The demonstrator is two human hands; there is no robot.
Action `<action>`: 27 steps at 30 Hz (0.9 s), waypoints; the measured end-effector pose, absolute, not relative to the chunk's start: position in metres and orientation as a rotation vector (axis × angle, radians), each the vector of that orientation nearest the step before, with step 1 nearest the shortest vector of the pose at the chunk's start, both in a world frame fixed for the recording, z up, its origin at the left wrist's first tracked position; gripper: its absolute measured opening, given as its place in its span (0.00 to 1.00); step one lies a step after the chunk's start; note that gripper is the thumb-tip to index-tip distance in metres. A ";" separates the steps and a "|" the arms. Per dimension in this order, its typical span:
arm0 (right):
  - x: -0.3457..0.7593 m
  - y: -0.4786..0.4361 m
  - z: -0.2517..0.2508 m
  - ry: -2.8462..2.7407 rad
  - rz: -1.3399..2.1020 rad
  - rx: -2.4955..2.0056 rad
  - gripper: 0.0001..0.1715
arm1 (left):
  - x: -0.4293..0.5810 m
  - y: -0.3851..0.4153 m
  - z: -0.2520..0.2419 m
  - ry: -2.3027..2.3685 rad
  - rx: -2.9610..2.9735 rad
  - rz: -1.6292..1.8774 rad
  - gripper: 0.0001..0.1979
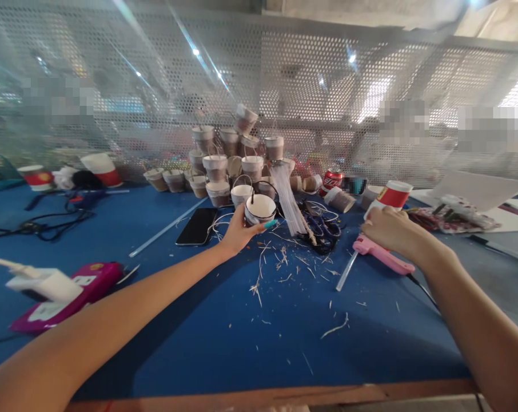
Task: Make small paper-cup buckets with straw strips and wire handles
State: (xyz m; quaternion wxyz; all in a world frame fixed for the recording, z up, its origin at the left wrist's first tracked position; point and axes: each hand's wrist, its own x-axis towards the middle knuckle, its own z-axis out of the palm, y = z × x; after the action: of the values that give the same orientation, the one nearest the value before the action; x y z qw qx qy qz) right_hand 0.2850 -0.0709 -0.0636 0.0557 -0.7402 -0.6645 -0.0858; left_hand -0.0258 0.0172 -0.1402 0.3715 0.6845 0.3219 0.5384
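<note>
My left hand (240, 231) reaches far over the blue table and grips a small white cup-like basket (259, 208) with a thin wire handle, right in front of a pile of similar small baskets (224, 166). My right hand (390, 230) is closed, knuckles up, over the back end of a pink glue gun (383, 254) lying on the table; a red and white paper cup (394, 194) stands just behind it. What its fingers hold is hidden.
A black phone (198, 226) and a clear stick (167, 228) lie left of the basket. Scissors (321, 229), a soda can (331, 180) and white scraps (280, 266) are about. A pink power strip (70, 292) with a white plug sits front left. A perforated metal screen (259, 86) backs the table.
</note>
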 end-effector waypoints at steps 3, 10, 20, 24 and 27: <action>0.256 -0.069 -0.041 -2.159 -0.253 -1.858 0.18 | -0.027 0.016 -0.139 0.794 1.780 1.375 0.36; 0.200 -0.031 -0.013 -2.422 0.415 -1.459 0.22 | -0.026 0.015 -0.138 0.800 1.773 1.378 0.36; 0.169 -0.009 -0.005 -2.529 0.533 -1.395 0.10 | -0.024 0.017 -0.140 0.776 1.728 1.367 0.37; 0.170 -0.013 -0.005 -2.493 0.523 -1.427 0.11 | -0.024 0.018 -0.141 0.795 1.748 1.359 0.36; 0.171 -0.013 -0.005 -2.494 0.514 -1.440 0.10 | -0.024 0.018 -0.141 0.807 1.770 1.368 0.35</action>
State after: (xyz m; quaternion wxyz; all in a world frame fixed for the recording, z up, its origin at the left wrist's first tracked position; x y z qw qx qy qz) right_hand 0.1715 -0.0132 -0.0045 0.1079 -0.4893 -0.8476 0.1745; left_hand -0.0240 0.0177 -0.1408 0.3725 0.6909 0.3147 0.5338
